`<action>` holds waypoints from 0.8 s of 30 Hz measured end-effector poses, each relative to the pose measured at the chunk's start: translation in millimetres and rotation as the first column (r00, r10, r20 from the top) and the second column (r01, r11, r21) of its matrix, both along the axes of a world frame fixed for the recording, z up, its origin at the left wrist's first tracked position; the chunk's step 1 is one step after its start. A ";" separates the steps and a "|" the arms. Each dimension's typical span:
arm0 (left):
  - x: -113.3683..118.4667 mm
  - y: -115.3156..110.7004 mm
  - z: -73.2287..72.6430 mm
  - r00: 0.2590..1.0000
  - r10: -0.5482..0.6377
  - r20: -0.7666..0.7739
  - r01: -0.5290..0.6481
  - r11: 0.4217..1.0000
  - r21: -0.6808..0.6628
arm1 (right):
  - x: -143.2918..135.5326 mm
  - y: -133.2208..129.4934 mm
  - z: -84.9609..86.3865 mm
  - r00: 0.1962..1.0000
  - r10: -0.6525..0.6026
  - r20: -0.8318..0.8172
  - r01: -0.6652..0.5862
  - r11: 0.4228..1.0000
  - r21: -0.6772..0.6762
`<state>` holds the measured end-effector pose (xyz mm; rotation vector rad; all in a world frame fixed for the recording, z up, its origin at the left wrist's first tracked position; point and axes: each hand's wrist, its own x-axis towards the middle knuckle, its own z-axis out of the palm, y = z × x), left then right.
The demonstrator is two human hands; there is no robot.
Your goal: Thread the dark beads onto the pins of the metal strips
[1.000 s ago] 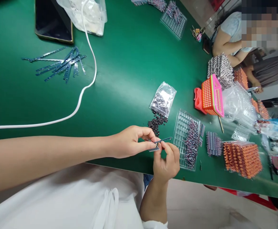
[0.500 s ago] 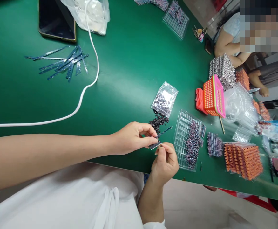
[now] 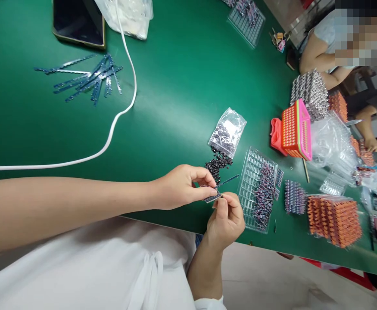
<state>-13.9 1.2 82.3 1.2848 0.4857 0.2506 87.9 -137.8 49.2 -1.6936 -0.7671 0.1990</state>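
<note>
My left hand point(image 3: 183, 188) pinches a small dark ridged piece point(image 3: 213, 198) between thumb and fingers, and a thin dark blue strip point(image 3: 229, 180) sticks out beyond the fingertips. Close against it, my right hand point(image 3: 226, 219) is closed in a pinch on a tiny dark bead point(image 3: 221, 196) at the piece's edge. Just behind the hands lies a heap of black beads point(image 3: 216, 165), spilling from a clear plastic bag point(image 3: 228, 132). To the right, a clear compartment tray point(image 3: 247, 189) holds many thin dark and pinkish pieces point(image 3: 266, 196).
Blue strips point(image 3: 94, 79), a phone point(image 3: 78, 23) and a white cable point(image 3: 112, 129) are at the left. Rightward stand an orange basket point(image 3: 291, 131), stacked orange pieces point(image 3: 333, 219) and a grey stack point(image 3: 309, 94). Another person point(image 3: 317, 54) sits at the upper right.
The view has shifted slightly, so the tray, basket and stacks appear farther right. Both hands keep nearly the same pinched pose, close together.
</note>
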 end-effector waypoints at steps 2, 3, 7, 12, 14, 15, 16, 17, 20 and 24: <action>0.1 0.2 -0.2 1.000 -0.001 -0.005 0.001 1.000 0.005 | -0.1 0.4 0.2 1.000 0.003 -0.005 -0.003 1.000 0.016; 0.1 0.2 -0.3 1.000 -0.001 -0.009 0.001 1.000 0.008 | -0.1 0.5 0.4 1.000 0.004 -0.006 -0.004 1.000 0.023; -0.2 0.3 -0.4 1.000 -0.004 -0.026 0.004 1.000 0.023 | -0.1 0.8 1.5 1.000 0.008 0.021 -0.008 1.000 -0.002; -0.2 0.6 0.2 0.999 -0.001 -0.034 0.002 0.999 0.041 | 0.1 1.2 1.4 1.000 0.016 0.000 -0.016 1.000 0.025; -0.2 0.8 0.7 0.999 -0.002 -0.037 0.004 0.999 0.053 | 0.2 1.4 1.3 1.000 0.017 -0.025 -0.016 0.999 0.049; -0.2 1.0 0.9 0.999 -0.003 -0.039 0.005 0.998 0.057 | 0.2 1.4 1.5 0.999 0.018 -0.029 -0.017 0.999 0.049; -0.3 1.2 1.1 0.999 -0.004 -0.040 0.006 0.998 0.059 | 0.2 1.5 1.8 0.999 0.020 -0.029 -0.019 0.999 0.044; -0.4 1.4 1.3 0.999 -0.007 -0.041 0.009 0.998 0.063 | 0.3 1.5 2.3 0.999 0.023 -0.025 -0.022 0.999 0.038; -0.8 2.1 1.5 0.999 -0.013 -0.053 0.018 0.995 0.100 | 0.8 1.5 4.2 1.000 0.030 -0.006 -0.030 0.999 0.017; -1.7 3.1 1.8 0.999 -0.011 -0.053 0.020 0.984 0.175 | 2.1 0.9 6.4 0.999 0.047 0.019 -0.046 0.998 -0.036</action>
